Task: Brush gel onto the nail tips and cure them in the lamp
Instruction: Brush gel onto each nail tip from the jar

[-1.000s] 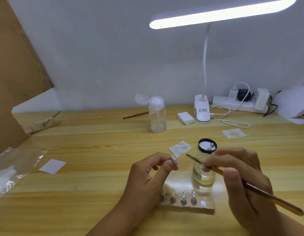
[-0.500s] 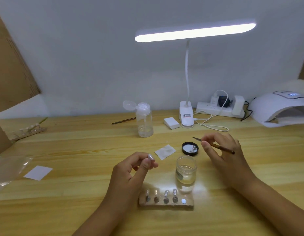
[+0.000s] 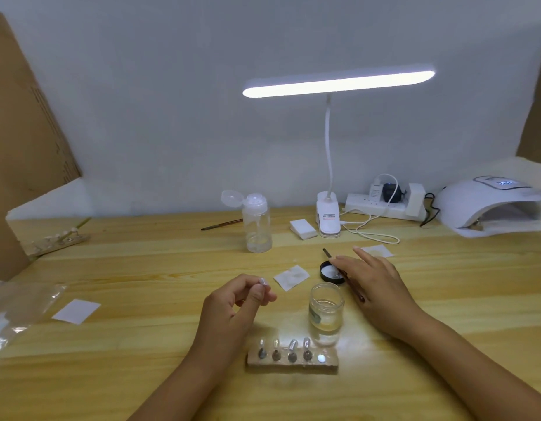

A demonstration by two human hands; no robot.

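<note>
Centrally, left hand (image 3: 233, 311) pinching nail tip (image 3: 263, 281), right hand (image 3: 375, 287) loosely around brush (image 3: 343, 273) beside jar (image 3: 326, 311).

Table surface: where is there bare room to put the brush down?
Bare wood runs between the paper square and the left hand, and right of the right hand, below the curing lamp. It is crowded around the gel jar, black lid and nail-tip holder.

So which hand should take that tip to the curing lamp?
Probably the left hand: its fingers already pinch the tip. The right hand is laying down the brush, though nearer the lamp.
</note>
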